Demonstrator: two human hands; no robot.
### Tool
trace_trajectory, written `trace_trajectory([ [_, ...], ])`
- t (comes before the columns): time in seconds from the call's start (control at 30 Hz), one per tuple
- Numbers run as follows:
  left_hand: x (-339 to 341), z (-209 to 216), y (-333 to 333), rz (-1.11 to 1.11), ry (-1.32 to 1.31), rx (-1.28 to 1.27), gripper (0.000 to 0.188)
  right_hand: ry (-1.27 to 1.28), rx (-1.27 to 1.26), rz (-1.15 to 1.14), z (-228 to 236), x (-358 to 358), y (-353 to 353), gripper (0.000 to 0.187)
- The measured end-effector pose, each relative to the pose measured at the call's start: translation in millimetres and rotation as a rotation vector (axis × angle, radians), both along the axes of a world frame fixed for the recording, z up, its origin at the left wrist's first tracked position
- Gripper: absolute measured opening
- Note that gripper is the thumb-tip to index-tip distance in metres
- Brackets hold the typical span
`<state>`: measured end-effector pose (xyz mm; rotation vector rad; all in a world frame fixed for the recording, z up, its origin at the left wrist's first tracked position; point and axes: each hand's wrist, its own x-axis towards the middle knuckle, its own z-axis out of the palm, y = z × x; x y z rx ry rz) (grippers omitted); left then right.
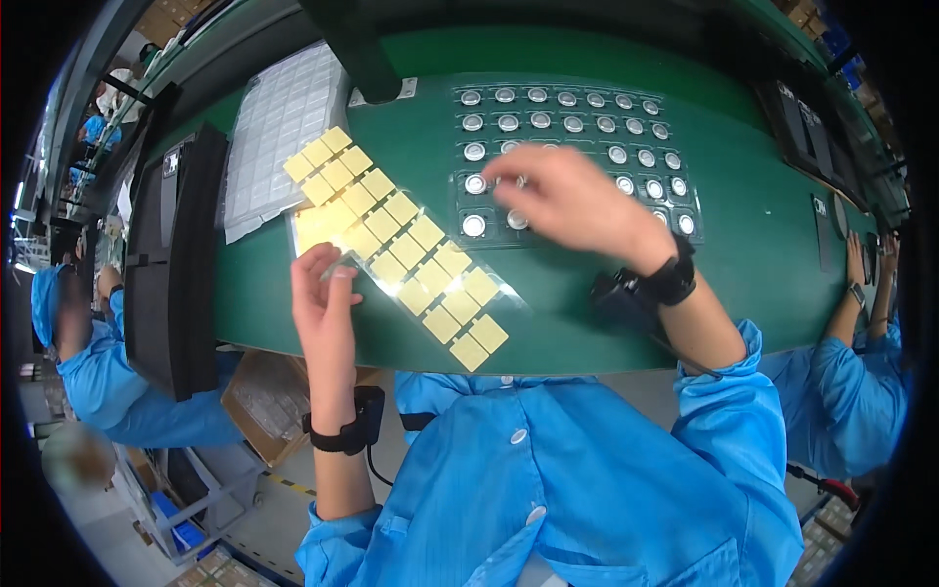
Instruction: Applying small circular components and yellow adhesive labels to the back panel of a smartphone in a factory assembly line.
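Observation:
My left hand [323,298] rests on the near edge of a clear sheet [391,245] carrying two rows of yellow square stickers, its fingertips pinching the sheet's edge. My right hand [567,201] hovers over a dark tray [572,161] of several round silver parts, its fingers bunched near the tray's lower left pockets. Whether a sticker is held between those fingers cannot be told because of blur. Both wrists wear black straps.
The green work table [763,264] curves across the view. A stack of white blister trays [279,122] lies at the back left, and black trays [181,245] stand at the left edge. People in blue coats work at both sides.

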<state>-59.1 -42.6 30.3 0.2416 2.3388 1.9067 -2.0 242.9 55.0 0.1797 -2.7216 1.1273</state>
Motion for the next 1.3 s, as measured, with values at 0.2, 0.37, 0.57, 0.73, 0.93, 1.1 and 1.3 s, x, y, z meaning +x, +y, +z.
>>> trace_trajectory([
  [0.2,1.2,-17.3,17.1,-0.043,0.251,-0.351,0.032,-0.141,0.079,0.316,-9.3,36.3,-44.8,0.019],
  [0.37,-6.3,-19.3,15.7,0.084,0.343,-0.350,0.028,0.024,-0.073,0.074,-36.8,46.9,-57.9,0.020],
  [0.57,38.4,-17.0,31.1,-0.224,0.572,-0.488,0.032,0.098,0.012,-0.001,-47.1,41.6,-72.5,0.031],
  [0.73,41.3,-25.6,36.1,-0.346,0.613,-0.618,0.038,0.103,0.129,-0.063,-42.0,42.0,-77.7,0.038],
  [0.93,42.2,-27.5,37.0,-0.325,0.603,-0.667,0.032,0.092,0.147,-0.025,-42.4,40.8,-79.3,0.036],
  [1.1,46.2,-24.4,35.4,-0.309,0.595,-0.697,0.028,0.129,0.120,-0.022,-43.4,43.9,-80.5,0.035],
  [1.3,41.8,-27.8,45.6,-0.328,0.613,-0.667,0.027,0.135,0.134,-0.065,-48.3,45.7,-76.4,0.033],
])
